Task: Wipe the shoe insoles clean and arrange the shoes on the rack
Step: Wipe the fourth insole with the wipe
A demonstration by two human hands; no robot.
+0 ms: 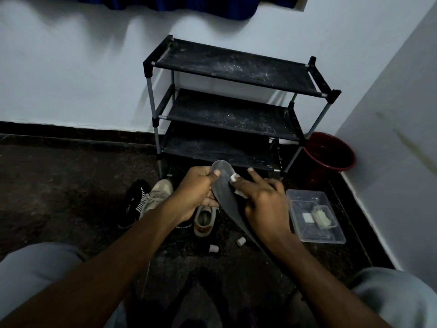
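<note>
Both flank the insole (224, 189) lying lengthwise away from me: left grip (198, 192) clasps it, right grip (262, 200) pinches a wipe (234, 178).

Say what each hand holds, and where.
Left hand grips the grey insole near its upper end; right hand pinches a white wipe against it.

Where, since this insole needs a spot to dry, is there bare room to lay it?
The rack's top shelf, middle shelf and bottom shelf are bare, if dusty. The floor left of the black shoe is open too. Crowded: before the rack, with shoes and two white scraps; the right side, with tub and bucket.
</note>
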